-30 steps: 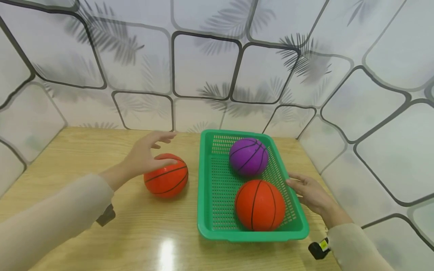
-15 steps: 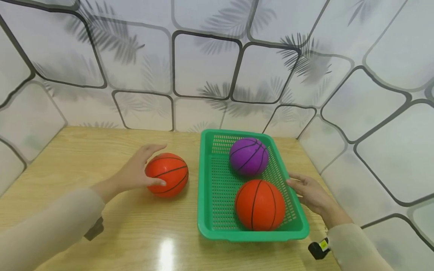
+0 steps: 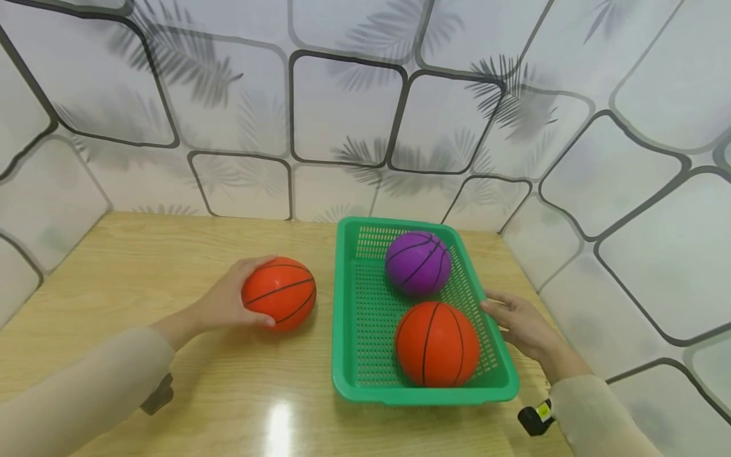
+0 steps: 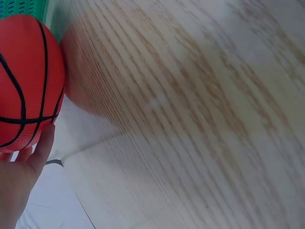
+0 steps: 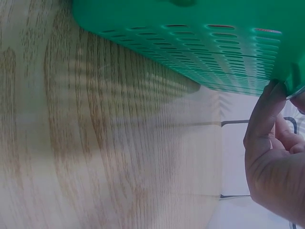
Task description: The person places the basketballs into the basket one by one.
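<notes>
My left hand [image 3: 228, 301] grips a red toy basketball [image 3: 282, 293] with black lines from its left side, thumb low in front and fingers round the back. In the left wrist view, the fingers [image 4: 44, 145] touch the underside of that basketball [image 4: 28, 81]. To the right stands a green plastic basket [image 3: 341, 311] with slotted walls. It contains a purple toy basketball [image 3: 418, 263] at the back and another red basketball [image 3: 436, 344] in front. My right hand [image 3: 528, 330] holds the basket's right rim; the right wrist view has bent fingers [image 5: 264, 112] at the rim's underside.
The light wood table [image 3: 143, 266] carries everything. A patterned wall [image 3: 342, 114] stands behind it, and another side of it [image 3: 639, 254] runs close along the right, near my right hand. Wrist cameras [image 3: 535, 417] hang below both sleeves.
My left hand has come down from above the red basketball to its left side and closed round it. My right hand, the basket and the two balls inside have stayed in place.
</notes>
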`<move>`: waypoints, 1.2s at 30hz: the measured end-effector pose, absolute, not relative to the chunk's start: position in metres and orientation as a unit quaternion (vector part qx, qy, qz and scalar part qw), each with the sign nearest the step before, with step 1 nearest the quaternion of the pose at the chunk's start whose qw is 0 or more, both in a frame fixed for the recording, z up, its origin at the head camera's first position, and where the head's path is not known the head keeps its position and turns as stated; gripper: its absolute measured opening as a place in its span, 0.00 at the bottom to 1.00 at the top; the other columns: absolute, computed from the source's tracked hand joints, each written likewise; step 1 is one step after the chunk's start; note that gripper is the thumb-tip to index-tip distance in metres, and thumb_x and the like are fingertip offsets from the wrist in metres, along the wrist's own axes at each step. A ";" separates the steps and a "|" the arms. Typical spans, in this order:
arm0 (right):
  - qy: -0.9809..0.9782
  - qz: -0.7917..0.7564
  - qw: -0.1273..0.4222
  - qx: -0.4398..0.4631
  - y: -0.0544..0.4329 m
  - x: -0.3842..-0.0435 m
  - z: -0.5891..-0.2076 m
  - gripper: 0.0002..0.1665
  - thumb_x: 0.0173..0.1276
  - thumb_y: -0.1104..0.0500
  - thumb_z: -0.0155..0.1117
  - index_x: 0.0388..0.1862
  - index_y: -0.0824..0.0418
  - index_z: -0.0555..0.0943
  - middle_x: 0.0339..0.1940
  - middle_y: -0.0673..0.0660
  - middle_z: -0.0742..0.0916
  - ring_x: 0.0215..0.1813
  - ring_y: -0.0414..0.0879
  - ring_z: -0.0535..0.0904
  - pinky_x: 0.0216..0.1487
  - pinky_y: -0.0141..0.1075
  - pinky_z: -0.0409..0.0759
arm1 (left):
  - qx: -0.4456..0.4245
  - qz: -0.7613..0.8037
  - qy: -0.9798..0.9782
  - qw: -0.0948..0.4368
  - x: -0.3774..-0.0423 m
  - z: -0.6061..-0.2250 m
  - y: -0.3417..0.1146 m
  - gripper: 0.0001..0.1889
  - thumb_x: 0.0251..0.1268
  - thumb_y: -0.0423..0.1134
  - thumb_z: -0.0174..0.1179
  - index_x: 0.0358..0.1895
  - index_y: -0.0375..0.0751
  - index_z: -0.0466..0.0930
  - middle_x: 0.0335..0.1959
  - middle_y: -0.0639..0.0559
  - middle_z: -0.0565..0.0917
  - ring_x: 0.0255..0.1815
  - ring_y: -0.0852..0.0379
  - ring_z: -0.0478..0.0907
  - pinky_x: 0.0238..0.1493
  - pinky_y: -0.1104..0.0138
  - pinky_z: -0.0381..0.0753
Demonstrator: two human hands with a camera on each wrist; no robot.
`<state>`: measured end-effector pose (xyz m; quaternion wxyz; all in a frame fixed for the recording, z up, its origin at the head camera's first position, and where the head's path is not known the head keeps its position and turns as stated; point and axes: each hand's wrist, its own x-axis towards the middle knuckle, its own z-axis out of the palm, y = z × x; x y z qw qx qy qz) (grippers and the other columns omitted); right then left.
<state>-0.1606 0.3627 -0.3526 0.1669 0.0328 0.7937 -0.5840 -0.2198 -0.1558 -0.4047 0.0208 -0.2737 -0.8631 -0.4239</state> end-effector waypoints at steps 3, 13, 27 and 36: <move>0.793 -0.585 0.167 0.032 0.362 -0.161 -0.353 0.43 0.74 0.49 0.53 0.75 0.69 0.48 0.70 0.74 0.61 0.70 0.66 0.58 0.58 0.48 0.73 | -0.267 -0.423 -0.865 0.025 -0.219 -0.404 -0.156 0.55 0.32 0.49 0.81 0.70 0.44 0.60 0.61 0.39 0.67 0.60 0.39 0.66 0.52 0.40 0.72; 0.795 -0.583 0.166 0.032 0.362 -0.161 -0.354 0.42 0.74 0.49 0.54 0.75 0.68 0.48 0.70 0.74 0.61 0.70 0.66 0.57 0.60 0.49 0.72 | -0.239 -0.435 -0.868 -0.006 -0.221 -0.389 -0.157 0.48 0.40 0.47 0.78 0.69 0.45 0.62 0.61 0.39 0.67 0.58 0.38 0.68 0.49 0.42 0.75; 0.797 -0.580 0.164 0.030 0.365 -0.162 -0.355 0.41 0.74 0.50 0.53 0.75 0.69 0.51 0.67 0.72 0.67 0.64 0.56 0.70 0.56 0.46 0.75 | -0.267 -0.450 -0.852 -0.010 -0.237 -0.337 -0.147 0.46 0.41 0.42 0.78 0.68 0.46 0.64 0.58 0.43 0.73 0.56 0.42 0.69 0.45 0.48 0.79; 0.797 -0.580 0.166 0.032 0.365 -0.162 -0.353 0.42 0.74 0.49 0.54 0.75 0.68 0.50 0.68 0.72 0.67 0.65 0.58 0.67 0.57 0.47 0.75 | -0.295 -0.445 -0.845 -0.008 -0.246 -0.309 -0.124 0.46 0.40 0.45 0.78 0.68 0.50 0.64 0.58 0.46 0.73 0.56 0.45 0.69 0.46 0.49 0.79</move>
